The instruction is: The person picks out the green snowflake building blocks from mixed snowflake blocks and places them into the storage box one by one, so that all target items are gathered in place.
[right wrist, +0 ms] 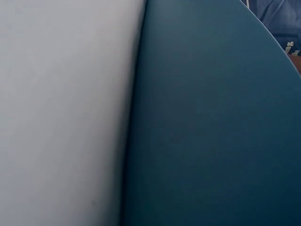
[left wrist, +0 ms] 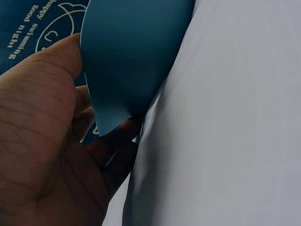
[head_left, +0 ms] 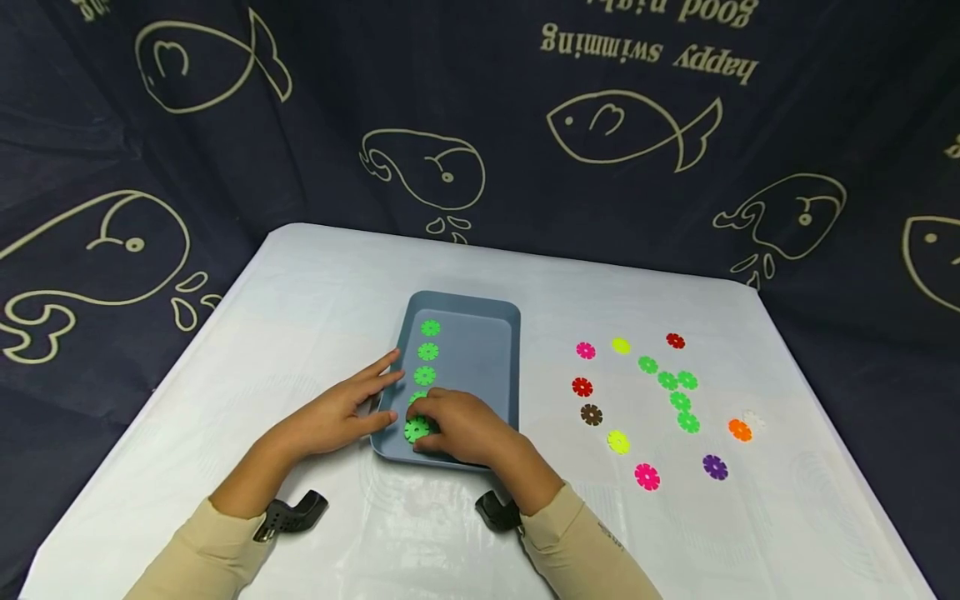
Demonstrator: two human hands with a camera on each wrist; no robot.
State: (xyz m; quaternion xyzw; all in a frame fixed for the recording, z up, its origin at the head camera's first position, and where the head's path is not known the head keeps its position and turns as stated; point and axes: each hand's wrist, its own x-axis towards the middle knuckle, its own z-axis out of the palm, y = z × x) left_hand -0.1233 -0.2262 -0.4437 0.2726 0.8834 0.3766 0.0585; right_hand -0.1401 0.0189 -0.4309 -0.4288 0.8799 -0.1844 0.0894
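A shallow blue-grey tray (head_left: pixel 480 358) lies on the white table with a column of several green notched plastic discs (head_left: pixel 427 352) along its left side. My right hand (head_left: pixel 465 427) reaches into the near end, its curled fingers and thumb pinching the nearest green disc (head_left: pixel 415 431). That hand partly covers the green disc just beyond. On the left rim rests my left hand (head_left: pixel 337 412), fingers spread and fairly straight, with the thumb near the front corner. The left wrist view shows that hand (left wrist: pixel 56 136) against the outside of the tray (left wrist: pixel 131 52). Only the tray wall (right wrist: pixel 211 113) and table show in the right wrist view.
Right of the tray lie loose notched discs: several green (head_left: pixel 679 402), pink (head_left: pixel 647 477), yellow (head_left: pixel 618 442), red (head_left: pixel 582 387), brown (head_left: pixel 591 414), purple (head_left: pixel 715 467), orange (head_left: pixel 740 430) and white (head_left: pixel 754 422). A dark fish-printed cloth (head_left: pixel 510 83) hangs behind the table.
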